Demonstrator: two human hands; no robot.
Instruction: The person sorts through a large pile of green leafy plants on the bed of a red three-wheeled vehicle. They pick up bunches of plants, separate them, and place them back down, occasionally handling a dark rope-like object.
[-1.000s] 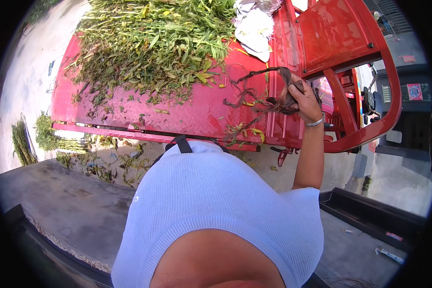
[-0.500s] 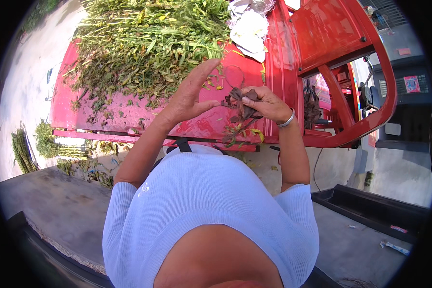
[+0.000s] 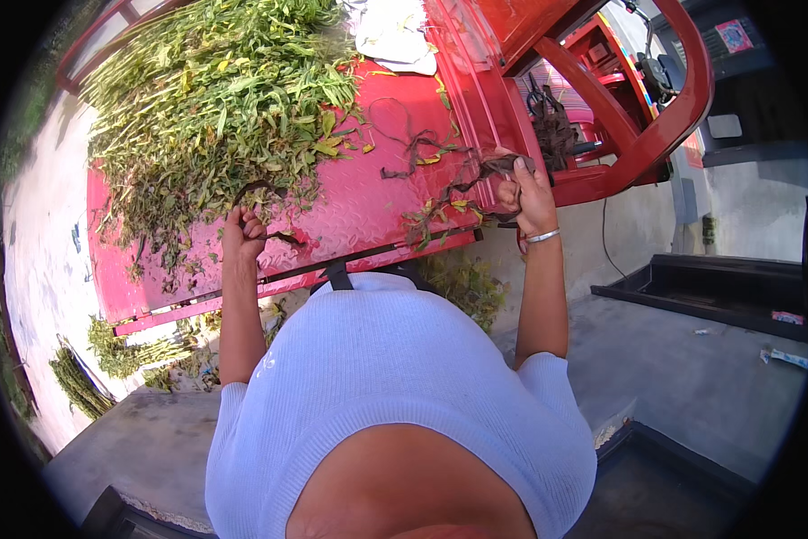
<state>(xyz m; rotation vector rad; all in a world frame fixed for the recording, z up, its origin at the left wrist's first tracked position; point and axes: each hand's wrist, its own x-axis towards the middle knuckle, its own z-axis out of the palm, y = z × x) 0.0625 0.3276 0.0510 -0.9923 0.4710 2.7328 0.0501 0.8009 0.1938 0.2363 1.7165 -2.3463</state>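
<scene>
My left hand (image 3: 243, 235) is closed in a fist on a thin dark brown cloth strip (image 3: 287, 239), whose ends stick out on both sides. It is over the near edge of the leafy plants (image 3: 233, 108). Off to the right, my right hand (image 3: 534, 202), with a silver bangle at the wrist, grips a dark brown bundle of cloth strips (image 3: 509, 164), the thumb pressed on top. More dark strips (image 3: 413, 148) trail from beside that bundle across the red truck bed (image 3: 368, 202).
The red cab frame (image 3: 638, 153) rises at the right, with a dark bag (image 3: 555, 130) hanging in it. White sacking (image 3: 388, 36) lies behind the bed. Plant bundles (image 3: 80, 382) lie on the ground at left. A black trough (image 3: 710, 287) stands at right.
My hands have moved far apart, the left leftward and down, the right rightward. The left, open before, is now closed on a strip. The bunched cloth now trails out in strips.
</scene>
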